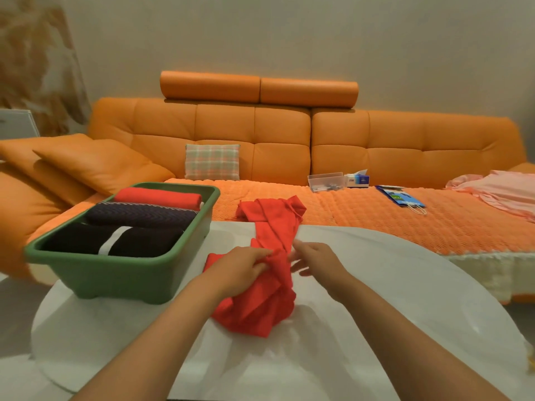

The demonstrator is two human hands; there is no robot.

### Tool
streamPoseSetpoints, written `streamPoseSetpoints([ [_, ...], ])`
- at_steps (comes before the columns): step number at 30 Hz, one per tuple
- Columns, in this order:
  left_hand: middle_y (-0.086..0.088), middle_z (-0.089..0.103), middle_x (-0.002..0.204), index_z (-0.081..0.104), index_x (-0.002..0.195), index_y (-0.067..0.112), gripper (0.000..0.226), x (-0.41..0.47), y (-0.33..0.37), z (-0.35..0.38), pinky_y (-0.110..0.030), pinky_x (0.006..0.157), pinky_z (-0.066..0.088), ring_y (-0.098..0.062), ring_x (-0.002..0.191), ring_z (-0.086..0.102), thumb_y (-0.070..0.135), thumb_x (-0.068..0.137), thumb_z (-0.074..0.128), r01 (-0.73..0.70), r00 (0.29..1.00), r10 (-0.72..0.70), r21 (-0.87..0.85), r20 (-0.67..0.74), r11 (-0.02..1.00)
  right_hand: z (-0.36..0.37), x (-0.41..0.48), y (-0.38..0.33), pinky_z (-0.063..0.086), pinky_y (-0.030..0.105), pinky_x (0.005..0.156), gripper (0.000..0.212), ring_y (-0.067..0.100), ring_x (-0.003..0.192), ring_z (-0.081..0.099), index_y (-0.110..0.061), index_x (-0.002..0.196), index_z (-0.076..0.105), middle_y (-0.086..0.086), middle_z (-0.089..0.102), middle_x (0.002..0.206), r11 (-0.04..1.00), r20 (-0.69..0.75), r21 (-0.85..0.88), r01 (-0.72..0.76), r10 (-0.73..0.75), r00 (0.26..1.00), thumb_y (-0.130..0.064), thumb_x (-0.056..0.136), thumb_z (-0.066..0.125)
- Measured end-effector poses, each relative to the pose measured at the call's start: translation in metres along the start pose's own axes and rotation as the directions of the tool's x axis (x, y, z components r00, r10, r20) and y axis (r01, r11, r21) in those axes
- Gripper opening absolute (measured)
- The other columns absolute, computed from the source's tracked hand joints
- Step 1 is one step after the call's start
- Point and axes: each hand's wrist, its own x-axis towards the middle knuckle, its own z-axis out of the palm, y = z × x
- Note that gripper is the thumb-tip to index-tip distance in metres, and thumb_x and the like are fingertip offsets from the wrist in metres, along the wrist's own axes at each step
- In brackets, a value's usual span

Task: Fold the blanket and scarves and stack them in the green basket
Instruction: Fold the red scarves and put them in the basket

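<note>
Nearest me, left hand (240,267) grips the crumpled red knit scarf (260,311) on the round white table (376,285). Right hand (315,259) has its fingers spread loose at the scarf's edge. Green plastic basket (124,256) alongside already holds three folded pieces (139,215), and I judge this scarf remains to fold and stack.

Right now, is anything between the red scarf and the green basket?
Nothing visible: only white tabletop lies between the red scarf and the green basket. Three folded pieces already fill the basket, so it likely goes on top.
</note>
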Motion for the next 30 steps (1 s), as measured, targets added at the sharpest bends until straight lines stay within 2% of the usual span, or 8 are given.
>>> streamPoseSetpoints([
  [2,0.001,0.064,0.128,0.063,0.127,0.022,0.030,-0.005,-0.006,-0.006,-0.025,0.090,0.038,-0.020,0.120,0.055,0.025,0.103,0.047,0.021,0.994,-0.028,0.062,0.108,0.998,-0.005,0.008,0.014,0.046,0.023,0.091,0.039,0.014,0.114,0.061,-0.019,0.121,0.068,0.000,0.064,0.129,0.911,0.022,-0.389,0.139,-0.142,0.990,-0.003,0.091,0.049],
  [4,0.001,0.062,0.131,0.063,0.128,0.019,0.032,-0.010,-0.013,-0.011,-0.028,0.100,0.039,-0.019,0.122,0.054,0.028,0.104,0.044,0.086,0.972,-0.098,0.061,0.215,0.994,-0.005,0.014,0.031,0.038,0.033,0.107,0.074,0.018,0.141,0.038,-0.029,0.147,0.045,-0.002,0.037,0.156,0.594,0.228,-0.741,0.313,-0.216,0.949,0.007,0.082,0.046],
  [9,-0.006,0.063,0.095,0.060,0.090,0.016,0.017,-0.022,-0.030,-0.029,-0.025,0.072,0.038,-0.026,0.093,0.059,0.014,0.098,0.045,0.202,0.919,-0.263,0.220,0.294,0.954,0.018,0.038,0.049,0.035,0.045,0.106,0.073,0.032,0.149,0.026,-0.028,0.149,0.041,0.010,0.025,0.163,0.183,0.459,-0.833,0.522,-0.298,0.837,-0.001,0.084,0.059],
  [13,-0.012,0.070,0.113,0.065,0.119,0.006,0.034,-0.034,-0.032,-0.041,-0.034,0.081,0.050,-0.027,0.100,0.067,-0.002,0.087,0.054,0.301,0.713,-0.586,0.588,0.385,0.751,0.029,0.058,0.049,0.049,0.050,0.091,0.046,0.037,0.121,0.060,-0.017,0.120,0.068,0.014,0.064,0.130,0.152,0.481,-0.806,0.572,-0.396,0.783,0.000,0.077,0.065],
  [16,-0.007,0.061,0.124,0.061,0.119,0.013,0.033,-0.031,-0.020,-0.038,-0.035,0.092,0.048,-0.026,0.114,0.060,0.005,0.091,0.046,0.303,0.901,-0.424,0.568,0.091,0.765,0.033,0.060,0.044,0.050,0.049,0.089,0.026,0.028,0.072,0.066,-0.019,0.085,0.068,0.005,0.069,0.074,0.096,0.453,-0.822,0.561,-0.486,0.747,-0.009,0.082,0.044],
  [18,-0.001,0.056,0.125,0.059,0.120,0.021,0.038,-0.023,-0.009,-0.027,-0.039,0.098,0.047,-0.023,0.117,0.055,0.006,0.089,0.044,0.232,0.973,-0.208,0.354,-0.103,0.906,0.032,0.065,0.042,0.056,0.046,0.074,0.019,0.022,0.048,0.057,-0.025,0.061,0.060,-0.003,0.057,0.051,0.035,0.491,-0.823,0.567,-0.460,0.740,-0.009,0.069,0.066],
  [25,0.000,0.057,0.135,0.060,0.132,0.033,0.040,0.001,-0.028,0.025,-0.037,0.105,0.041,-0.025,0.125,0.052,0.026,0.092,0.059,0.166,0.962,-0.225,0.325,0.154,0.931,0.007,0.072,0.046,0.046,0.033,0.057,0.036,0.022,0.049,0.053,-0.025,0.052,0.055,-0.005,0.053,0.048,0.013,0.385,-0.897,0.441,-0.468,0.796,-0.011,0.048,0.088],
  [30,-0.003,0.067,0.124,0.071,0.119,0.028,0.042,0.021,-0.016,0.022,-0.032,0.099,0.045,-0.026,0.116,0.059,0.005,0.090,0.050,0.138,0.989,-0.124,0.204,-0.078,0.969,-0.028,0.037,0.029,0.030,0.031,0.064,0.009,0.033,0.074,0.063,-0.015,0.080,0.058,0.010,0.063,0.077,0.130,0.240,-0.948,0.289,-0.302,0.923,-0.011,0.075,0.064],
])
